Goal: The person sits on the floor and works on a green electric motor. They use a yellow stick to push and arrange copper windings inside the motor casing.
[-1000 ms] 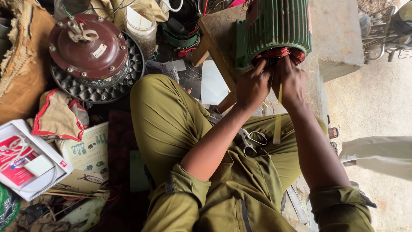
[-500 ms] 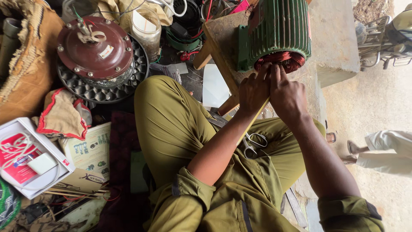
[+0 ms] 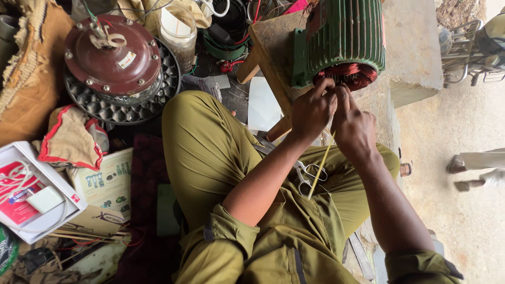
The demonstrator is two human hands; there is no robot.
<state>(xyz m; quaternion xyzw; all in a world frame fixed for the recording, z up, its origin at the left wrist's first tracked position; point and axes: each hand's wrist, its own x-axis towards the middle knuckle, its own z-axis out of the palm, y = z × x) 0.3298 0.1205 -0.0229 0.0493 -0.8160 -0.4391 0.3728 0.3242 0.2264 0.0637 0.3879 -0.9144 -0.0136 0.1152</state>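
Note:
A green ribbed motor stator [image 3: 344,37] lies on a wooden stool [image 3: 271,52], its open end showing red copper windings [image 3: 347,73]. My left hand [image 3: 313,108] pinches at the lower edge of the windings with its fingertips. My right hand [image 3: 353,126] is right beside it, fingers closed, and a thin yellow strip [image 3: 320,168] hangs down from it. What the fingertips of either hand grip at the coil is hidden. A pair of scissors [image 3: 304,176] rests on my lap between my olive-green trouser legs.
A maroon fan motor [image 3: 113,55] sits on a black ribbed disc at the left. Near it are a cloth [image 3: 71,137], a white box with a cable [image 3: 34,194], a plastic jar [image 3: 179,31] and tangled wires. Another person's feet [image 3: 473,168] stand on the concrete at the right.
Both hands have stayed at the winding's edge while my fingers shifted slightly. The view has tilted a little. The other person's feet at the right have stepped along the concrete.

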